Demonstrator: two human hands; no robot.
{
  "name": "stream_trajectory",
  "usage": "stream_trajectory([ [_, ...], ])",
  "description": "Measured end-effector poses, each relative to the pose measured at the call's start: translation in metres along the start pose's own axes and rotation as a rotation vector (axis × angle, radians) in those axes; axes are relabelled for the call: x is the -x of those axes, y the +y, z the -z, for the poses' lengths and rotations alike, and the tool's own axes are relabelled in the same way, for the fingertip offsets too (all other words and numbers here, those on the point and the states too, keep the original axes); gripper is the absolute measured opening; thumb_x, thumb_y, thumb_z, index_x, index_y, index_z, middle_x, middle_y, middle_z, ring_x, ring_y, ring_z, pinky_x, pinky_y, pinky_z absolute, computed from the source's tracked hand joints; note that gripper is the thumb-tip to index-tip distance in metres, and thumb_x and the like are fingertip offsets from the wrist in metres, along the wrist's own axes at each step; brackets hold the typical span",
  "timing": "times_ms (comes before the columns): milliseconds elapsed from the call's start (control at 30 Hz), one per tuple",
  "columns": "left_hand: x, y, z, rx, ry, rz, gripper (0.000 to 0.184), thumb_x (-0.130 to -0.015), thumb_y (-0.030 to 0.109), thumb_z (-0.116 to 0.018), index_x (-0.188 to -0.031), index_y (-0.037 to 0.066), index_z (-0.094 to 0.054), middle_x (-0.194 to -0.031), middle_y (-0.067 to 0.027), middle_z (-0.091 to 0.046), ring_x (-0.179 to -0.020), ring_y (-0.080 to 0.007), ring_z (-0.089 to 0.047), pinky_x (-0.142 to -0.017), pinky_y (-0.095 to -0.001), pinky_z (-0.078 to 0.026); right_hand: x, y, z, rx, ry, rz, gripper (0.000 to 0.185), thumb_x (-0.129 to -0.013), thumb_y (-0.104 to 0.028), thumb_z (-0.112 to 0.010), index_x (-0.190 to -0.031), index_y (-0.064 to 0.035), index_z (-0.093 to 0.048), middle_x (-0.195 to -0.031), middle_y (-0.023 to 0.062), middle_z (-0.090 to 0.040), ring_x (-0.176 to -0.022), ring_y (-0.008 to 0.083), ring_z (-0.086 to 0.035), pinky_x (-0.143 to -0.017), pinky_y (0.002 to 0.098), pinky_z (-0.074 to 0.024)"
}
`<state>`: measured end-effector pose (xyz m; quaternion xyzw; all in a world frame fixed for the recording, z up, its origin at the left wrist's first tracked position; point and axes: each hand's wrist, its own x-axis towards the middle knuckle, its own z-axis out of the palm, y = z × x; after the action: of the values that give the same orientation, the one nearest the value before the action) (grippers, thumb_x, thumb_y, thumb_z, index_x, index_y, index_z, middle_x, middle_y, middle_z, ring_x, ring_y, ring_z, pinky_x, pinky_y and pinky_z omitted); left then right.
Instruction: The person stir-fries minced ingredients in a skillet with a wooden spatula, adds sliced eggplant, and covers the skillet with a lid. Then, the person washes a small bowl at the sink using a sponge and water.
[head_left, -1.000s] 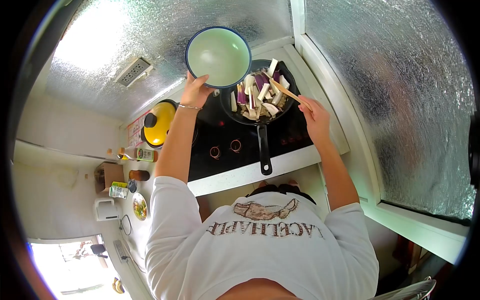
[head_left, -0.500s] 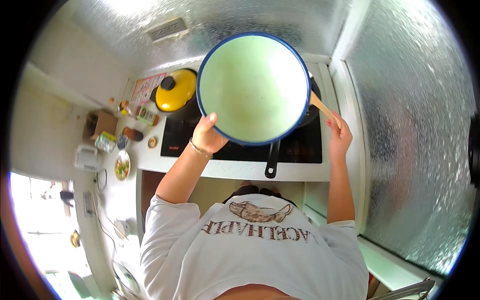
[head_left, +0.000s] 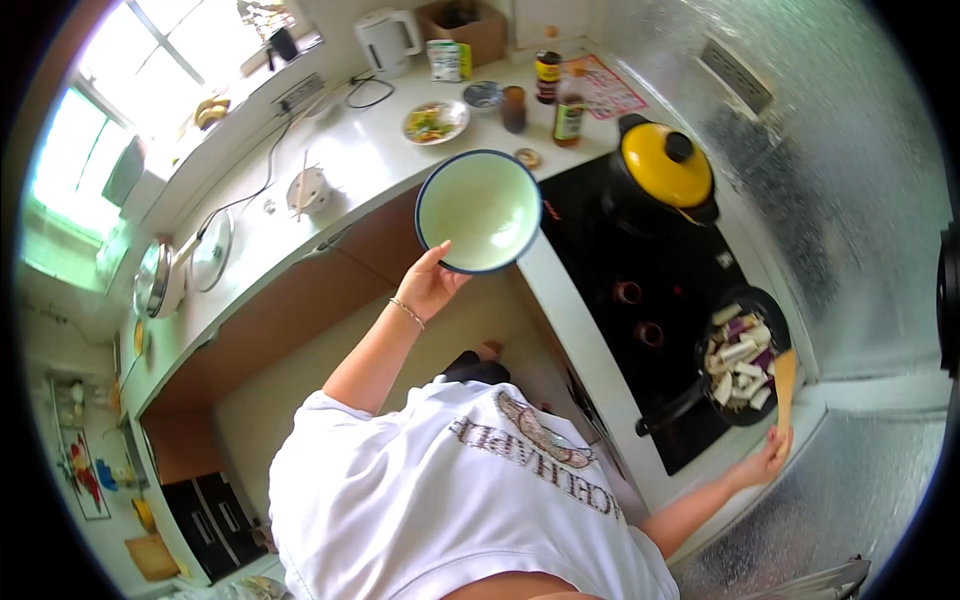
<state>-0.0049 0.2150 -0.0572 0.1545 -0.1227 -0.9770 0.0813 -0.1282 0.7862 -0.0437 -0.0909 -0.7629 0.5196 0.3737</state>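
Observation:
My left hand (head_left: 432, 284) grips the rim of a pale green enamel bowl (head_left: 478, 212) with a blue edge, thumb inside. The bowl's inside shows bare, and it hangs in front of the counter edge. In my right hand (head_left: 765, 458) is the handle of a wooden spatula (head_left: 785, 385), its blade over the right side of a black frying pan (head_left: 707, 350). White and purple chopped pieces, which look like eggplant (head_left: 742, 350), lie in the pan. The pan sits on the black cooktop (head_left: 610, 262), its handle pointing toward the lower left.
A yellow-lidded black pot (head_left: 665, 170) stands at the cooktop's back. Sauce bottles (head_left: 569, 115), a plate of chopped vegetables (head_left: 436, 122), a white kettle (head_left: 388, 42) and a cardboard box (head_left: 468, 30) line the counter. A glass lid (head_left: 212, 250) lies farther left.
My view has turned left. The bowl has moved away from over the pan toward the counter, bringing the pan's contents into sight. The spatula stays in my right hand at the pan.

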Motion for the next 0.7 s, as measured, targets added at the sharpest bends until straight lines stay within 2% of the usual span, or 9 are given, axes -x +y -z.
stream_trajectory([
  [67,-0.013,0.053,0.059,-0.121,0.21,-0.147,0.031,-0.089,0.016,-0.053,-0.114,-0.002,-0.047,-0.113,-0.0133,-0.057,-0.103,-0.0241,-0.058,-0.085,-0.036,-0.052,0.009,-0.027,-0.004,0.039,0.015,-0.012,0.029,-0.094,-0.015,-0.046,-0.114,0.0041,-0.056,-0.105,0.0127,-0.061,-0.087,0.0193,-0.061,-0.079,0.0279,-0.0489],
  [133,-0.031,0.098,0.086,-0.303,0.345,-0.356,0.032,-0.091,0.019,-0.052,-0.116,0.0,-0.046,-0.113,-0.0137,-0.056,-0.105,-0.0255,-0.056,-0.091,-0.0416,-0.049,0.013,-0.051,-0.008,0.088,0.05,-0.013,0.03,-0.094,-0.016,-0.046,-0.114,0.0042,-0.056,-0.107,0.0131,-0.06,-0.088,0.0198,-0.061,-0.08,0.0281,-0.049],
  [200,-0.057,0.146,0.116,-0.246,0.348,-0.465,0.035,-0.092,0.018,-0.05,-0.12,-0.001,-0.042,-0.121,-0.0151,-0.051,-0.113,-0.0288,-0.05,-0.096,-0.0487,-0.044,0.021,-0.066,-0.015,0.129,0.076,0.01,0.03,-0.095,-0.016,-0.045,-0.115,0.0038,-0.056,-0.111,0.0143,-0.059,-0.091,0.0207,-0.061,-0.081,0.0286,-0.049],
  [267,-0.087,0.19,0.135,-0.026,0.303,-0.55,0.038,-0.093,0.017,-0.048,-0.123,-0.003,-0.036,-0.129,-0.0175,-0.042,-0.121,-0.0339,-0.041,-0.099,-0.0557,-0.038,0.029,-0.077,-0.024,0.148,0.087,-0.008,0.031,-0.095,-0.016,-0.045,-0.116,0.004,-0.055,-0.112,0.0145,-0.059,-0.094,0.0219,-0.061,-0.083,0.0289,-0.049],
  [300,-0.103,0.212,0.142,0.035,0.288,-0.59,0.04,-0.093,0.017,-0.047,-0.125,-0.004,-0.033,-0.131,-0.0195,-0.037,-0.121,-0.0392,-0.037,-0.1,-0.0588,-0.036,0.034,-0.084,-0.03,0.174,0.091,-0.012,0.031,-0.095,-0.015,-0.044,-0.116,0.0045,-0.055,-0.112,0.0144,-0.059,-0.094,0.0222,-0.061,-0.084,0.0292,-0.0493],
  [467,-0.174,0.294,0.182,-0.02,0.292,-0.613,0.042,-0.095,0.022,-0.043,-0.128,-0.001,-0.031,-0.132,-0.0207,-0.036,-0.121,-0.0401,-0.038,-0.099,-0.0584,-0.037,0.053,-0.081,-0.039,0.227,0.113,-0.012,0.031,-0.095,-0.015,-0.044,-0.116,0.0063,-0.053,-0.11,0.0157,-0.059,-0.095,0.0227,-0.061,-0.084,0.0305,-0.0483],
  [600,-0.2,0.315,0.195,0.028,0.33,-0.617,0.042,-0.095,0.027,-0.04,-0.127,0.0,-0.034,-0.13,-0.0202,-0.041,-0.119,-0.0386,-0.041,-0.098,-0.0582,-0.038,0.069,-0.08,-0.04,0.204,0.131,0.008,0.031,-0.095,-0.013,-0.043,-0.116,0.0077,-0.052,-0.114,0.0169,-0.056,-0.096,0.0245,-0.06,-0.086,0.0308,-0.049],
  [700,-0.207,0.321,0.21,-0.049,0.391,-0.657,0.04,-0.095,0.028,-0.043,-0.124,0.0,-0.039,-0.124,-0.0164,-0.047,-0.112,-0.0346,-0.049,-0.094,-0.0547,-0.042,0.082,-0.095,-0.046,0.194,0.13,-0.048,0.029,-0.094,-0.009,-0.043,-0.116,0.0087,-0.051,-0.115,0.0181,-0.055,-0.095,0.026,-0.06,-0.086,0.0323,-0.0501],
])
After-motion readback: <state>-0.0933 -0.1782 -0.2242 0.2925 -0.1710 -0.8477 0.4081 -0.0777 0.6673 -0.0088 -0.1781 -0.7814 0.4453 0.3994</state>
